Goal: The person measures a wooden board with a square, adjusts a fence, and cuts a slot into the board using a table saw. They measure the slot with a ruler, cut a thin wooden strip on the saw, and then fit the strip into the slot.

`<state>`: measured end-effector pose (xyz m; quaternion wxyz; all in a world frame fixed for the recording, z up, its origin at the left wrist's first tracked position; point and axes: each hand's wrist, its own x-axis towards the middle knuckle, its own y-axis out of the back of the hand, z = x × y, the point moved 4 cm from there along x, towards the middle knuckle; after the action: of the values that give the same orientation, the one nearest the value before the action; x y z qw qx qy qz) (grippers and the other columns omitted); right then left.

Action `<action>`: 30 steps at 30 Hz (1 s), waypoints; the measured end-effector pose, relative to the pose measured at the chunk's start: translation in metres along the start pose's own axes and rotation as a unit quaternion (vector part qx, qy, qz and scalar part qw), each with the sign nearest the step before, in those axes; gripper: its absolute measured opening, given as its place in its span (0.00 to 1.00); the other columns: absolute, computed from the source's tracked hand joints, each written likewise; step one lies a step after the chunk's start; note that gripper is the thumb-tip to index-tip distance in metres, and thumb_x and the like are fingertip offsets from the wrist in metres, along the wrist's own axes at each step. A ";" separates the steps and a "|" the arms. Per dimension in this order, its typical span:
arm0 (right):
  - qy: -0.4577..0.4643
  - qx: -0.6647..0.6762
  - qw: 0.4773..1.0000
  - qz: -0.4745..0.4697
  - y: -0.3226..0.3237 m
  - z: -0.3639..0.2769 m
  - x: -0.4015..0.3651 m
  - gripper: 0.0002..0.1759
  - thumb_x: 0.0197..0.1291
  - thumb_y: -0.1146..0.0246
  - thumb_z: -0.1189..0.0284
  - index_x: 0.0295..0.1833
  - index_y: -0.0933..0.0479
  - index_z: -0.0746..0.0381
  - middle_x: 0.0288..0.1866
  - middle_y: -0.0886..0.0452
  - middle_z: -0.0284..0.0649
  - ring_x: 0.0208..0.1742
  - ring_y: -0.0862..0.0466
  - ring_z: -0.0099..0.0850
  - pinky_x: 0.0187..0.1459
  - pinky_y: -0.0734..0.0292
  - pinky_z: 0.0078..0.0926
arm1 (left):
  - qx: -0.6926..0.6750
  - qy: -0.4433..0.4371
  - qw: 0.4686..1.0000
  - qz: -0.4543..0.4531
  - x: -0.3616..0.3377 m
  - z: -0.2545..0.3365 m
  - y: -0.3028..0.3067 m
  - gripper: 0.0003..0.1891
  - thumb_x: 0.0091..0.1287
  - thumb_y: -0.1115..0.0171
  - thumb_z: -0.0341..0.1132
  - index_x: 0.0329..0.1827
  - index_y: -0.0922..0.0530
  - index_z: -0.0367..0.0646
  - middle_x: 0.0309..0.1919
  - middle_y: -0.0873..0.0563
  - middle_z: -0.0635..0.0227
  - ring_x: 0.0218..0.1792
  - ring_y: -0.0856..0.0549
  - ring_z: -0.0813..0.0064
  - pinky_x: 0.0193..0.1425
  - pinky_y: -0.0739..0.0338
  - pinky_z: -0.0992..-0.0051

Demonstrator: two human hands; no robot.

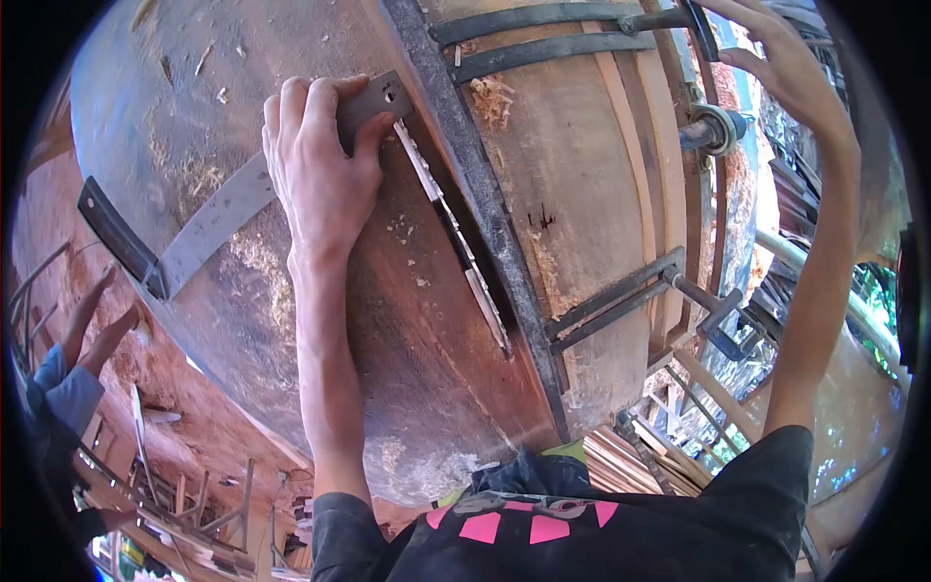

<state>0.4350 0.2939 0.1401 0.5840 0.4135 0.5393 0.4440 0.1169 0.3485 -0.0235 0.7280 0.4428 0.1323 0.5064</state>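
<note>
My left hand [325,160] is closed on the blade of a metal square [218,221], its thumb near the end with a hole. The blade lies across the wooden tabletop, and its dark handle [121,238] sits at the left edge. Beside that hand a long narrow slot [451,228] with a jagged light edge runs along the board. At the upper right my right hand [776,63] is at the dark handle of a clamp [543,21], thumb and fingers apart around it; its grip is partly cut off by the view's edge.
A dark metal bar [475,170] crosses the wood. A lower clamp [621,301] reaches over the right edge. Wood shavings [493,102] lie on the surface. At the far left are another person's bare legs [97,325]; stacked wood [621,461] is below right.
</note>
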 end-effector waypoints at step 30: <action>-0.339 0.440 0.694 0.458 -0.134 0.067 0.058 0.16 0.69 0.40 0.68 0.55 0.19 0.66 0.50 0.15 0.50 0.42 0.13 0.38 0.51 0.16 0.39 | 0.071 0.058 0.996 -0.003 -0.041 -0.060 0.065 0.21 0.67 0.28 0.40 0.59 0.20 0.41 0.52 0.16 0.53 0.55 0.18 0.50 0.64 0.27 0.55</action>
<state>0.5133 0.3146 0.0012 0.2028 0.9414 0.1821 0.1987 0.0192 0.3504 -0.0178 0.6871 0.4631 0.2114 0.5185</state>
